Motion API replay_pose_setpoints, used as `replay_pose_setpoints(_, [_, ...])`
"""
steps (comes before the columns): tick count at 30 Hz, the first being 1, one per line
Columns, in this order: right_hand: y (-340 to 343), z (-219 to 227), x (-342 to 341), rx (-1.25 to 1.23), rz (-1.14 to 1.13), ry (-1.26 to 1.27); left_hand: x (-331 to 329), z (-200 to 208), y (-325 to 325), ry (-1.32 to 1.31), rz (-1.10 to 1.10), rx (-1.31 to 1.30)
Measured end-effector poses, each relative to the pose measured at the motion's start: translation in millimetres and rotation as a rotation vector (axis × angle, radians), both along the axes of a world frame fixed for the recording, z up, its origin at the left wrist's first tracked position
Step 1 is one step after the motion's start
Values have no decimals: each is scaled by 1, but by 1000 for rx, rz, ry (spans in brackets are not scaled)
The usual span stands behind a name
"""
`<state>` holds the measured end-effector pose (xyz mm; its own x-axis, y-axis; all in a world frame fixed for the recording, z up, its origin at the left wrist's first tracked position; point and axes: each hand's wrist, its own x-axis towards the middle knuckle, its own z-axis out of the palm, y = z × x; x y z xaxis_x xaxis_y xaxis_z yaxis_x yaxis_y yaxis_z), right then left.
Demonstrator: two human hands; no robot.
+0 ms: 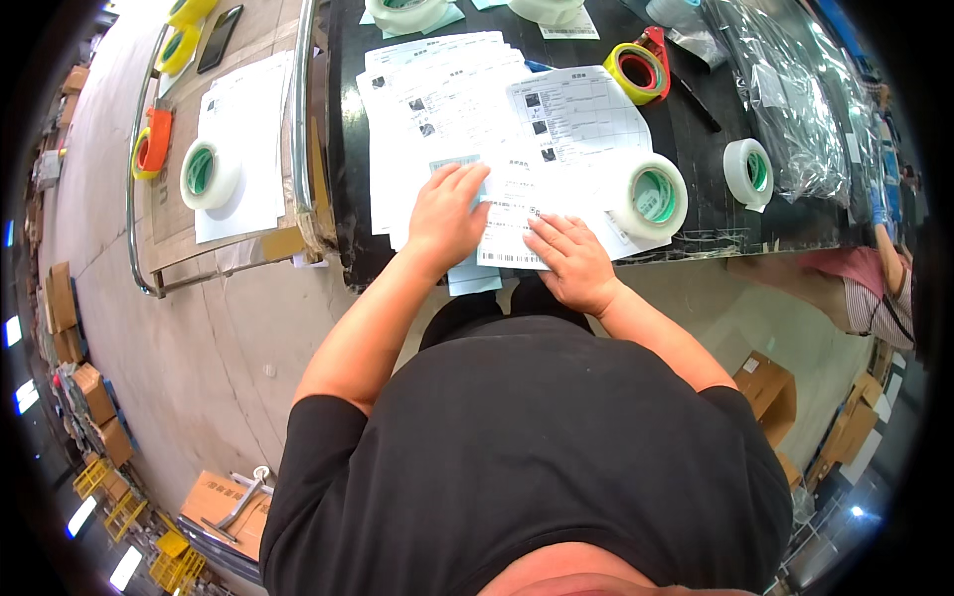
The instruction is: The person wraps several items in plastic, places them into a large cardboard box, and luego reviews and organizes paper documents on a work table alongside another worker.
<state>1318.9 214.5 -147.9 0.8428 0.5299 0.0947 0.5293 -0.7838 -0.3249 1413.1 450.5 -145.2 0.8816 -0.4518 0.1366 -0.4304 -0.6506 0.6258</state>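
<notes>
A white printed label lies at the near edge of the black table, over a pile of printed sheets. My left hand rests on the label's left side, fingers stretched forward and the thumb along its edge. Flat on its lower right part lies my right hand, fingers extended. Pale blue paper shows below my left hand and sticks out past the table edge; more of it is under the fingertips. Whether my left fingers pinch any of this paper is hidden. Right of my hands stands a clear tape roll.
A red tape dispenser with yellow tape, a black pen, a smaller tape roll and plastic bags occupy the right side. On the left, a cart carries tape, papers and a phone. Another person stands at right.
</notes>
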Motion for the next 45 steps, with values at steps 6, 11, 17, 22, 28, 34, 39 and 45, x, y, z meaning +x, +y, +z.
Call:
replay_pose_setpoints(6, [-4, -16, -3, 48, -55, -68, 18, 10, -52, -65, -65, 393])
replay_pose_setpoints(11, [-4, -18, -4, 141, -69, -91, 27, 10, -48, 78, -145, 217])
replay_pose_setpoints(17, [-5, -17, -3, 146, -61, -42, 32, 27, -5, 339, 199, -199])
replay_pose_setpoints(22, [-7, -18, -4, 170, -67, -47, 0, 37, 5, 643, 238, 90])
replay_pose_setpoints(28, [-8, -19, -1, 272, -75, -58, -28, 28, -14, 823, 333, -203])
replay_pose_setpoints(34, [-9, -4, -1, 387, -206, -35, -35, 39, -3, 844, 463, -384])
replay_pose_setpoints(39, [-11, 7, 1, 493, -203, 50, -43, 44, 9, 836, 514, -510])
replay_pose_setpoints(45, [-5, 28, 9, 1266, -428, 935, -53, 48, 6, 868, 319, -725])
